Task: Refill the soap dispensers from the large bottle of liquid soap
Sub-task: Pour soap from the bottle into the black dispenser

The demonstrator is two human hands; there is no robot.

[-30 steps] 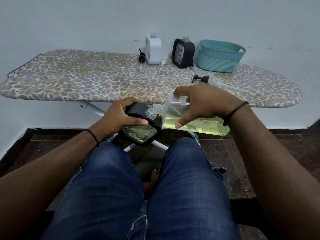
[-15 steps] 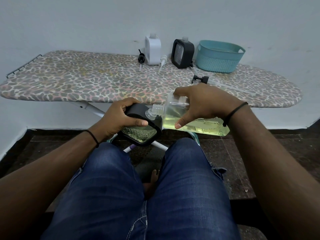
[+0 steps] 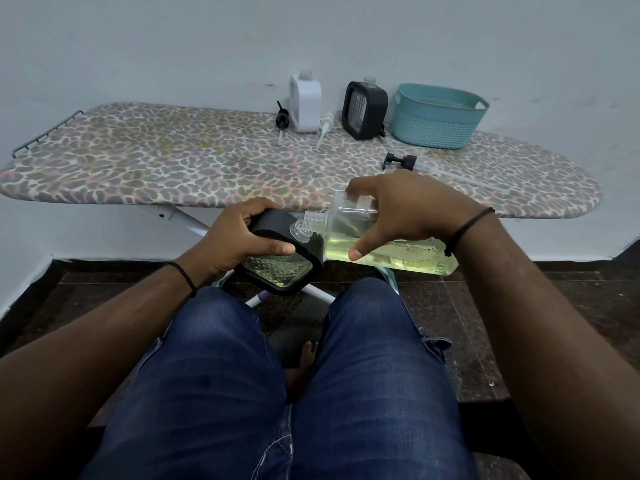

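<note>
Two hands: both are busy, each one holding its own thing above my knees.
Left hand (image 3: 239,239): my fingers and thumb are curled around the black dispenser (image 3: 282,261); it is tilted, with its clear patterned window facing up at me.
Right hand (image 3: 403,211): it grips the large soap bottle (image 3: 384,242) from above, thumb on the near side.
Large soap bottle: it lies almost flat, with yellow-green liquid along its lower side, and its open threaded neck meets the clear neck of the black dispenser.
Flow: I cannot tell if soap is passing between the necks.
Tabletop (image 3: 173,168): an ironing board with a spotted cover, beyond my hands.
On the tabletop, far side: a white dispenser (image 3: 305,105) and a second black dispenser (image 3: 363,110), both upright without pumps, and a teal basket (image 3: 438,117) at their right.
Pumps: a black pump (image 3: 281,121) and a white pump (image 3: 325,124) lie beside the white dispenser; another black pump (image 3: 400,161) lies nearer to my right hand.
</note>
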